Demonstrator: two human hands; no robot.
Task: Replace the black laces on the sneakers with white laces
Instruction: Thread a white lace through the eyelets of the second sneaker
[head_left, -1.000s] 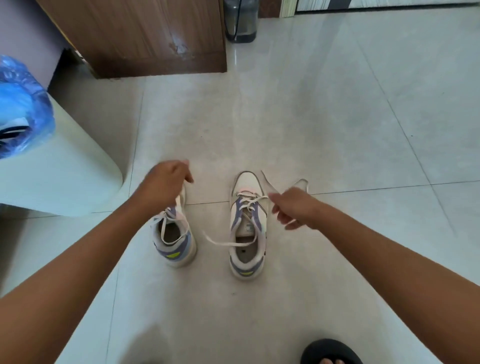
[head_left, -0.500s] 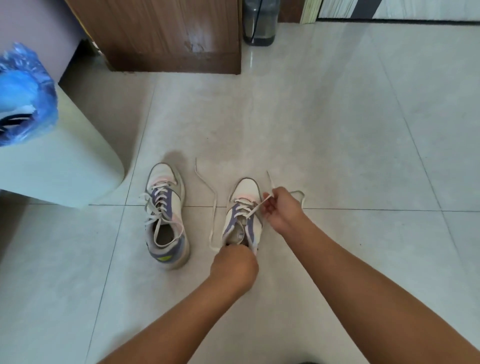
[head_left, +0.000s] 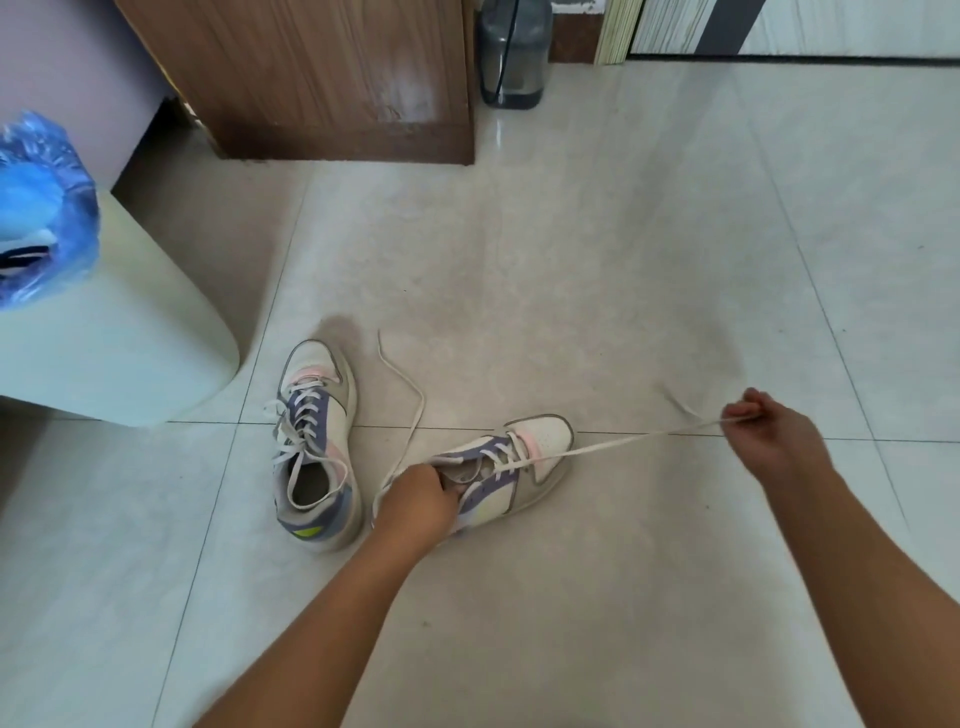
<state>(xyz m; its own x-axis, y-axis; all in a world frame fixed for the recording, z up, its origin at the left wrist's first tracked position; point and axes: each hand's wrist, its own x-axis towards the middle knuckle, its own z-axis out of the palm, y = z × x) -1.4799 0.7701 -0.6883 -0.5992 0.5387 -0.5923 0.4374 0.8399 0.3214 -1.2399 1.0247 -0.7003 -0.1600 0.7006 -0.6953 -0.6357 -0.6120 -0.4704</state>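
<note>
The right hand (head_left: 769, 436), a moment ago close against the right sneaker (head_left: 511, 467), is now well out to its right, drawing the white lace (head_left: 634, 440) taut. Under the left hand (head_left: 418, 501) gripping its collar, that sneaker now lies turned, toe toward the right hand.

Left hand (head_left: 415, 501) grips sneaker (head_left: 511, 470); right hand (head_left: 769, 434) pinches taut lace (head_left: 634, 440).
</note>
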